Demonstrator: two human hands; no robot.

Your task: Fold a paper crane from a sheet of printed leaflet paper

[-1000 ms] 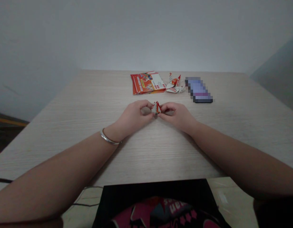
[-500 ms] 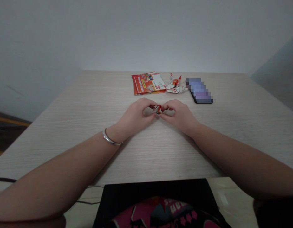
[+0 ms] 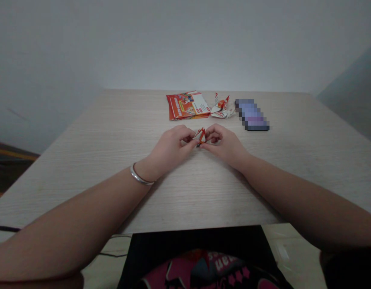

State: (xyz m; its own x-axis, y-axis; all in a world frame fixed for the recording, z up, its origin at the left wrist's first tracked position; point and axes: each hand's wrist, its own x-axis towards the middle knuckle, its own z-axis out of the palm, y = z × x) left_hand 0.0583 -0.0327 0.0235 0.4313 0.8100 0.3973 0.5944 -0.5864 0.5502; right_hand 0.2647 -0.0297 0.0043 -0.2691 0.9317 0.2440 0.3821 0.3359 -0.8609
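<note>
A small folded piece of red, orange and white printed paper is held just above the middle of the light wooden table. My left hand, with a silver bracelet on its wrist, pinches the paper's left side with thumb and fingertips. My right hand pinches its right side the same way. Both hands rest on the tabletop, fingers curled toward each other.
Farther back lie a stack of red and white printed sheets, a folded paper figure beside it, and a phone to the right. A black cable runs off the table's near left edge.
The fingertips of both hands have shifted on the small paper, and it now stands more upright and narrower between them. The arms have stayed where they were.
</note>
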